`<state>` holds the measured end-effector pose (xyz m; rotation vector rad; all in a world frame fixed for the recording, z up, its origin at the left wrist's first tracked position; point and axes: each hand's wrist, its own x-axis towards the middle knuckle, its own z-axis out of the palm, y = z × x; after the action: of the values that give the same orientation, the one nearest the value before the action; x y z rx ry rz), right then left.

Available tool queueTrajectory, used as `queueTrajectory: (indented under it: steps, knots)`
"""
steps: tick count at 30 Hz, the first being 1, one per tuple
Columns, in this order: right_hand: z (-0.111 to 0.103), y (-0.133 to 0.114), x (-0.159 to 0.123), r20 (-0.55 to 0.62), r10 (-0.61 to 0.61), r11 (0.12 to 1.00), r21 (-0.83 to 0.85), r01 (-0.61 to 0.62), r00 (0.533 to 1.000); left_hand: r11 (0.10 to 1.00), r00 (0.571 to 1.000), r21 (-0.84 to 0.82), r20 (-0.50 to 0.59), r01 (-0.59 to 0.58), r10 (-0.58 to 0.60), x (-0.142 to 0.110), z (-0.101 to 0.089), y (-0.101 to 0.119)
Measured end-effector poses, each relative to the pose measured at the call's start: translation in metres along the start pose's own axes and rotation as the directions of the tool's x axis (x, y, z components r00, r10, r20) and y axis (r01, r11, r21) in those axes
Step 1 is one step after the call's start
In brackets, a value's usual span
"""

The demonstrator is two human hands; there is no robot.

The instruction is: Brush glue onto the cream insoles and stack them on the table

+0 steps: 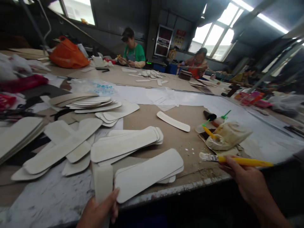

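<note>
My right hand (249, 180) is closed around a paintbrush (239, 161) with a yellow handle; its bristles, pointing left, are coated in something whitish. Low in the view, my left hand (101, 207) grips the near end of a narrow off-white strip (103, 180). Its fingertips are close to the corner of a fanned stack of rounded off-white pieces (149, 174); whether they touch it I cannot tell. Behind that lies another such stack (125, 144). One curved strip (173, 121) rests alone on the brown sheet (140, 118).
Beyond the brush, a crumpled cream bag (232, 134) stands with a second yellow handle in it, beside a green-tipped bottle (220, 119) and a dark cup (209, 115). More pieces pile up at left (64, 145). An orange bag (68, 53) and people sit across the table.
</note>
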<state>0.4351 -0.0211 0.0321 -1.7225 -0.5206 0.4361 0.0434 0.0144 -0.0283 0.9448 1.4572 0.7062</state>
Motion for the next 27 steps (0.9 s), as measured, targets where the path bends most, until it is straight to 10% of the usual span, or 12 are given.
queueTrajectory:
  steps: [11, 21, 27]
  knots:
    - [0.13, -0.026, -0.158, 0.681, -0.13, 0.984, 0.0, 0.178, 0.72, 0.994, 0.99, -0.099, 0.121, -0.055, 0.067, -0.007, -0.005, 0.006]
    - [0.143, -0.025, -0.169, 0.681, -0.136, 0.974, -0.04, 0.222, 0.719, 0.989, 0.978, -0.116, 0.179, -0.091, 0.11, -0.001, -0.007, 0.0]
    - [0.145, -0.023, -0.174, 0.767, -0.142, 0.964, -0.036, 0.262, 0.626, 0.99, 0.979, -0.102, 0.17, -0.094, 0.111, -0.003, -0.008, 0.002]
